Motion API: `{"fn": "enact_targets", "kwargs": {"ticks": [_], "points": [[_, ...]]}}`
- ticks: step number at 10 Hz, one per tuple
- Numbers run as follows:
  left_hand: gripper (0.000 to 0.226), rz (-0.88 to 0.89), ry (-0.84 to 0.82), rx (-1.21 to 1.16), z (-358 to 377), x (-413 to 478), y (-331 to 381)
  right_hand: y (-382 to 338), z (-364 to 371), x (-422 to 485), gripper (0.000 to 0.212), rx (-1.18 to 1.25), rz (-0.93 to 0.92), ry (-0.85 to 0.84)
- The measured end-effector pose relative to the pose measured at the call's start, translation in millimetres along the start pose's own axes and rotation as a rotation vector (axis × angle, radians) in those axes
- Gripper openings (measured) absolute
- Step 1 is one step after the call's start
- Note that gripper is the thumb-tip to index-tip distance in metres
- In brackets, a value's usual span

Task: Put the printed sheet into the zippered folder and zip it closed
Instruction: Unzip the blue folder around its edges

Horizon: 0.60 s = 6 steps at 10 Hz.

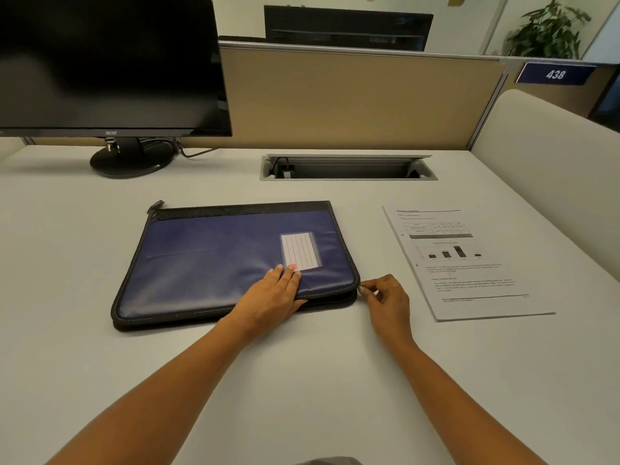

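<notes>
- The blue folder (208,263) lies flat on the pale surface (302,380), its black zip band along the far edge and a lined label card (300,251) on its cover.
- The left hand (271,297) rests palm down on the cover near the right corner, fingers straight and together, fingertips reaching the card.
- The right hand (385,298) has its fingers curled, thumb and forefinger pinching the folder's edge at the near right corner. Whether they hold a zip pull is too small to tell.
- The printed sheet (466,263) lies on the surface to the right of the folder, apart from it and outside it, with a table and bar chart face up.
- A dark monitor (107,62) stands at far left.
</notes>
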State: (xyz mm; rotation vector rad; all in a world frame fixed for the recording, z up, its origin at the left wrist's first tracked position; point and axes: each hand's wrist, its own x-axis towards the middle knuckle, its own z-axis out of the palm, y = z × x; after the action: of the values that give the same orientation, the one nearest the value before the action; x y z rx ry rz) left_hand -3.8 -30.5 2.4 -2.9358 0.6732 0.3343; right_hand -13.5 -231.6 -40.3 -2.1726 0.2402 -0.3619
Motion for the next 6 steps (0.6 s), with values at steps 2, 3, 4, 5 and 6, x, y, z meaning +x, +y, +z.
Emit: {"fn": "enact_targets", "kwargs": {"ticks": [2, 3, 4, 5, 6], "points": [[0.062, -0.007, 0.003, 0.001, -1.7, 1.0, 2.6, -0.3, 4.3, -12.1, 0.009, -0.03, -0.042, 0.038], [0.061, -0.009, 0.016, -0.012, 0.0, 1.6, 2.2, -0.6, 3.8, -13.5, 0.01, -0.02, -0.047, 0.035], [0.061, -0.013, 0.028, -0.018, 1.3, 1.9, 1.9, 0.0, 4.0, -13.4, 0.01, -0.024, -0.049, 0.029], [0.061, -0.007, 0.029, -0.021, 0.2, 1.6, 1.8, -0.1, 4.3, -12.0, 0.01, -0.011, -0.035, 0.035], [0.061, -0.003, 0.033, -0.022, -0.3, 0.5, 1.5, -1.5, 3.9, -10.3, 0.01, 0.007, -0.014, 0.048]]}}
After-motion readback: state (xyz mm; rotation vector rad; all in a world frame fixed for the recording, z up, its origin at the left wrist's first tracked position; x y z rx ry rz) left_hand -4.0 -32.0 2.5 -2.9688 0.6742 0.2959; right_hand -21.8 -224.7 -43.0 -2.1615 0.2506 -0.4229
